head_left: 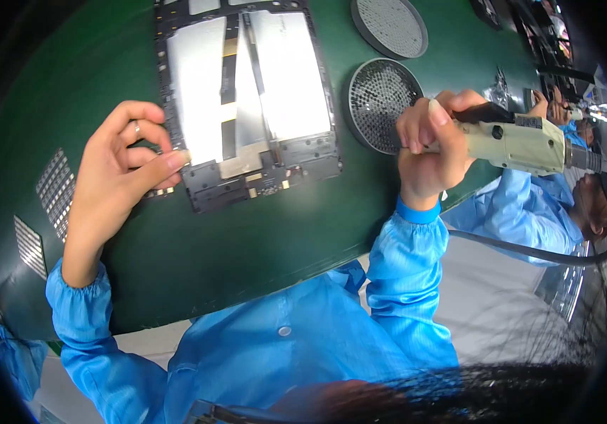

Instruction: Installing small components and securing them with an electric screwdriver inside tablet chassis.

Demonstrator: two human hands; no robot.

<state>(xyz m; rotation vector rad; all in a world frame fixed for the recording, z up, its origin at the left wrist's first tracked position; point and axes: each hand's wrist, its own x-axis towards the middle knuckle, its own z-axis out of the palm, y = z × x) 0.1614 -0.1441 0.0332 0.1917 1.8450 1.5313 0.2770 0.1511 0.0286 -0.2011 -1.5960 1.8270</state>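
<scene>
An opened tablet (236, 152) with silvery battery packs and a black frame lies on the green table. My left hand (119, 166) is at its lower left edge, the thumb on the frame and the other fingers bent beside it, closed on that edge. To the right, my right hand (434, 138) grips a pale electric screwdriver (519, 146), whose rear end points right. That hand is over the right rim of a round dark tray (381, 99) with many small holes. The screwdriver's tip is hidden behind my fingers.
Another round perforated tray (392, 27) stands farther back on the green table (268, 251). Two sheets of small parts (56, 191) (30, 247) lie at the left. A dark cable (529, 249) runs along the right, near a co-worker's blue sleeve (522, 212).
</scene>
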